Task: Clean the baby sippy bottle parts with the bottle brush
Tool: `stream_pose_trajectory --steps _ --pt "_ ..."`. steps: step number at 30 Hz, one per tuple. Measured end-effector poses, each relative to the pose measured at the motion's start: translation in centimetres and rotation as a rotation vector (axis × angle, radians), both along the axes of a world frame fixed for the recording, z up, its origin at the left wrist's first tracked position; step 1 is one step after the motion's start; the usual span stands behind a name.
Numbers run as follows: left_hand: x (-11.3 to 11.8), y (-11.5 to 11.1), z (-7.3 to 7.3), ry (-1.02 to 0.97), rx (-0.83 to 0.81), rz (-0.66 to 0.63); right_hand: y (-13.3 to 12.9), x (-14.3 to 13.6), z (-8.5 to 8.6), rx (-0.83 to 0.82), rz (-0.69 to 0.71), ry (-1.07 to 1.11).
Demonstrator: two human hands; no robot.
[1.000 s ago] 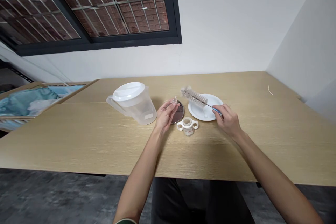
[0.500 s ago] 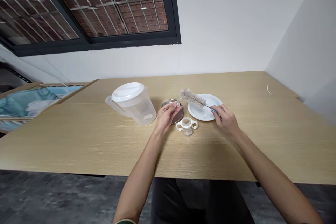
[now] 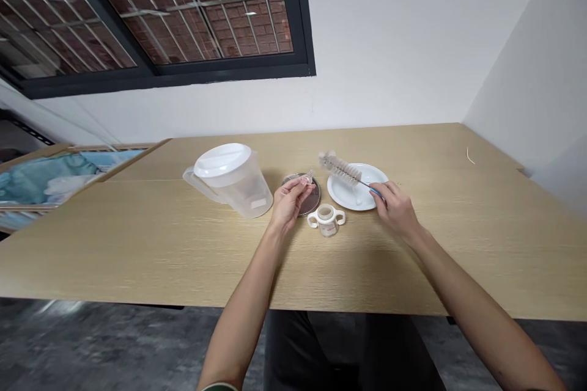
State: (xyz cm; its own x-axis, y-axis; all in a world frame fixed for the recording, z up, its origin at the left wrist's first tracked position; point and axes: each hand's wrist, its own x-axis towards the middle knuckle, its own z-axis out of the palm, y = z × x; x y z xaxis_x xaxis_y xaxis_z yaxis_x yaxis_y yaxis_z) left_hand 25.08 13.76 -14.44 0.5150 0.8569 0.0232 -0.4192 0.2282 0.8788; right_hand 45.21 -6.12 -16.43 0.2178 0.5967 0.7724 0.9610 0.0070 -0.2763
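In the head view, the left hand [image 3: 285, 206] pinches a small clear piece [image 3: 309, 176] above a round dish [image 3: 312, 200]. The right hand [image 3: 398, 209] grips a brush [image 3: 343, 171] by its blue handle, bristles partly over a white plate [image 3: 345, 197]. A two-handled cup [image 3: 328, 228] stands upright on the table [image 3: 183, 250], beside the dish.

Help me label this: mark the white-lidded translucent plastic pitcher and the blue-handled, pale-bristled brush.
White-lidded translucent plastic pitcher [image 3: 238, 189]: head view, body.
Blue-handled, pale-bristled brush [image 3: 345, 171]: head view, bristles.
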Motion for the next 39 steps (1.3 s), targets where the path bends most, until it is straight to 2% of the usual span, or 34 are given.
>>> stream_pose_trajectory --steps 4,7,10,13,16,19,23,26,34,39 --pt "0.0 0.0 0.1 -0.004 -0.018 -0.005 0.0 -0.2 0.3 0.062 0.060 0.019" --pt "0.1 -0.1 0.2 -0.013 -0.017 -0.009 0.0 -0.5 0.1 0.013 0.121 -0.001" --pt "0.1 -0.1 0.1 -0.030 -0.010 -0.015 0.0 -0.3 -0.1 -0.027 0.083 -0.005" --pt "0.1 -0.2 0.1 -0.038 -0.011 -0.021 0.0 0.0 0.1 0.009 0.025 0.014" --pt "0.2 -0.3 0.2 -0.039 -0.020 -0.016 0.0 -0.1 0.2 0.057 0.052 0.025" --pt "0.2 -0.3 0.2 -0.033 -0.024 -0.010 0.0 -0.5 0.2 0.018 0.106 0.006" --pt "0.2 -0.3 0.2 -0.016 -0.005 -0.016 0.1 -0.5 0.0 -0.036 0.051 -0.012" --pt "0.1 -0.3 0.3 -0.008 -0.003 -0.011 0.1 -0.1 0.1 -0.006 0.003 0.010" --pt "0.1 -0.1 0.1 -0.041 -0.002 0.005 0.1 -0.9 0.2 0.042 0.101 -0.012" --pt "0.1 0.2 -0.3 -0.044 -0.010 -0.010 0.1 -0.7 -0.1 -0.007 0.059 -0.053"
